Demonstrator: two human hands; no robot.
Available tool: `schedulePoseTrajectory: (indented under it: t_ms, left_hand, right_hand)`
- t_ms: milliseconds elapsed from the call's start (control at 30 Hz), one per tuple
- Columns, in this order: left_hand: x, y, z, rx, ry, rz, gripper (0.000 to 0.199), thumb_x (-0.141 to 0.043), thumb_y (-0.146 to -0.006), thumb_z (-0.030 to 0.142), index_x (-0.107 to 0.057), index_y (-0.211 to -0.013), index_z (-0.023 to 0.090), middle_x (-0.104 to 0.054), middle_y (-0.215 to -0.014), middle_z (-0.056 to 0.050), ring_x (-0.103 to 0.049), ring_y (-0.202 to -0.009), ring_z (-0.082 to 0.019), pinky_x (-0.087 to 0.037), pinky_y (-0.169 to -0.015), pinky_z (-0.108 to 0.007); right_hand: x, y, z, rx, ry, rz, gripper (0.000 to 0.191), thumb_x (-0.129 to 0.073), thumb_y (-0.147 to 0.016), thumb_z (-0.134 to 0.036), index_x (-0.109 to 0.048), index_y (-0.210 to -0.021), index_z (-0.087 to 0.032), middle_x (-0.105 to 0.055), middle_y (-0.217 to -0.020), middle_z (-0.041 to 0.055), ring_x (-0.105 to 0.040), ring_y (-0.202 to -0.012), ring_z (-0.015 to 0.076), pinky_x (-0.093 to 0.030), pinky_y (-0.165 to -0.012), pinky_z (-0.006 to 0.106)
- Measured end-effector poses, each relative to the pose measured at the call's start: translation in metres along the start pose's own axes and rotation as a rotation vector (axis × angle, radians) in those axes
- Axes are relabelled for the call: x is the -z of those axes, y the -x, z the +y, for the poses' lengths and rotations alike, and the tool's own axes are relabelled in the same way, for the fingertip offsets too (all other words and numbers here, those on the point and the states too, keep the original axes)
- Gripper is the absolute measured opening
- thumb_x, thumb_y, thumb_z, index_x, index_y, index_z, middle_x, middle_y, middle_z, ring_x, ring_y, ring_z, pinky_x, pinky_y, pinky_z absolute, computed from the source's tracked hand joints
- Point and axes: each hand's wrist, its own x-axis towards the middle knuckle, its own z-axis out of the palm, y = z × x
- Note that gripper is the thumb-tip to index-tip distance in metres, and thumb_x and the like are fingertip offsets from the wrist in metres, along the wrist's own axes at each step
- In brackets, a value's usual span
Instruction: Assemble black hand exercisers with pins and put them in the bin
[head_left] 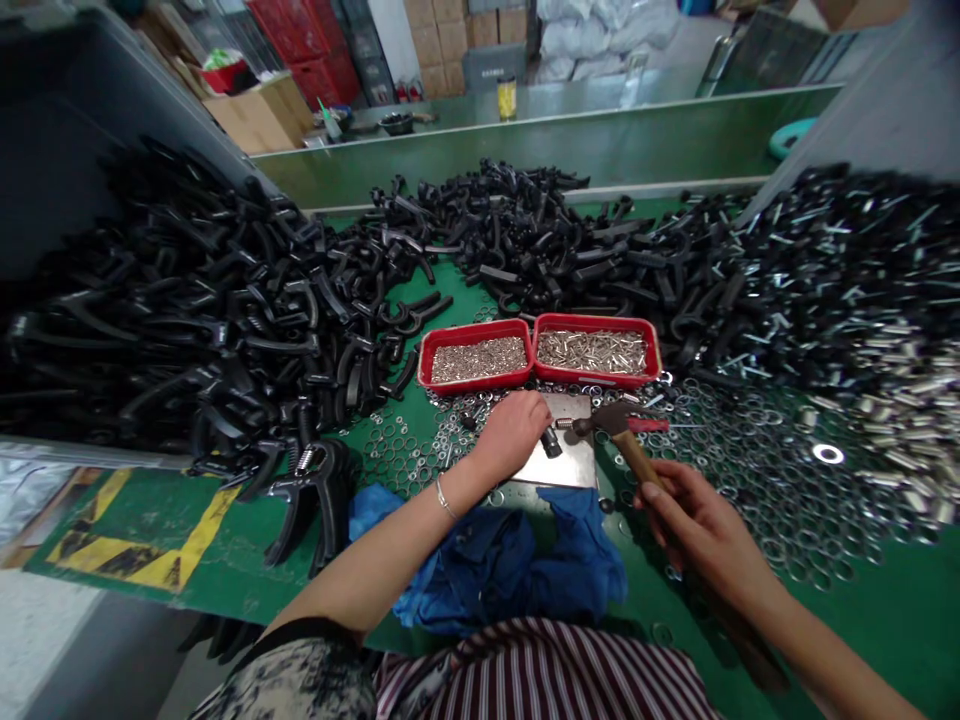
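Note:
My left hand (512, 433) rests on a steel plate (559, 470) and pinches a small black plastic part (551, 443) against it. My right hand (697, 530) grips the wooden handle (637, 462) of a claw hammer, whose steel head (606, 420) hangs just right of that part, close to a thin metal pin. Loose steel washers (772, 490) surround the plate. Two red trays (540, 352) of small metal pieces stand just beyond it.
Large heaps of black spring-clamp handles (225, 320) cover the green workbench (127, 530) at left and far side. A pile of metal sleeves and bolts (877, 300) lies at right. A blue cloth (487, 565) lies at the bench's near edge, against my lap. A grey bin wall (60, 130) rises at left.

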Motion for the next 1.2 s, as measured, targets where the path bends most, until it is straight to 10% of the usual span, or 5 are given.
schedulePoseTrajectory:
  t_ms: [200, 600, 733, 867, 1200]
  left_hand:
    - [-0.007, 0.025, 0.018, 0.197, 0.072, 0.121, 0.085, -0.072, -0.078, 0.057, -0.035, -0.139, 0.012, -0.054, -0.127, -0.019, -0.051, -0.117, -0.034, -0.040, -0.100, -0.051]
    - [-0.007, 0.036, 0.028, 0.358, 0.315, 0.138, 0.080, -0.074, -0.080, 0.043, -0.035, -0.141, 0.008, -0.059, -0.115, -0.018, -0.054, -0.113, -0.033, -0.044, -0.101, -0.053]
    - [0.004, 0.056, 0.063, 0.398, 0.378, 0.362, 0.069, -0.067, -0.086, 0.047, -0.038, -0.139, 0.014, -0.057, -0.119, -0.016, -0.055, -0.112, -0.029, -0.047, -0.100, -0.051]
    - [0.027, 0.063, 0.077, 0.135, 0.418, 0.134, 0.059, -0.066, -0.087, 0.046, -0.045, -0.135, 0.017, -0.061, -0.117, -0.012, -0.058, -0.107, -0.027, -0.051, -0.095, -0.046]
    - [0.114, -0.061, -0.152, 0.497, -0.227, -0.057, 0.028, -0.045, -0.095, 0.020, -0.065, -0.113, 0.014, -0.068, -0.117, -0.012, -0.062, -0.109, -0.021, -0.046, -0.097, -0.032]
  right_hand:
    - [0.003, -0.009, -0.023, 0.370, 0.465, 0.053, 0.054, -0.048, -0.097, -0.041, -0.040, -0.150, -0.032, -0.064, -0.128, 0.0098, -0.067, -0.096, 0.0268, -0.055, -0.076, 0.038]
    - [-0.012, -0.053, -0.009, 0.572, 0.661, 0.066, 0.047, -0.039, -0.100, -0.032, -0.049, -0.145, -0.021, -0.058, -0.134, 0.0153, -0.055, -0.122, 0.0307, -0.043, -0.103, 0.051]
    - [-0.035, -0.044, -0.020, 0.427, 0.367, 0.019, 0.038, -0.045, -0.099, -0.045, -0.071, -0.111, -0.021, -0.066, -0.119, 0.0118, -0.057, -0.115, 0.0291, -0.041, -0.105, 0.046]
    - [-0.060, -0.040, -0.029, 0.108, -0.110, -0.073, 0.049, -0.047, -0.095, -0.057, -0.068, -0.117, -0.019, -0.073, -0.102, 0.0078, -0.065, -0.089, 0.0237, -0.051, -0.084, 0.034]
    - [-0.067, -0.047, -0.013, -0.004, -0.202, -0.007, 0.047, -0.059, -0.087, -0.059, -0.071, -0.110, -0.020, -0.072, -0.092, 0.0053, -0.060, -0.069, 0.0186, -0.048, -0.067, 0.030]
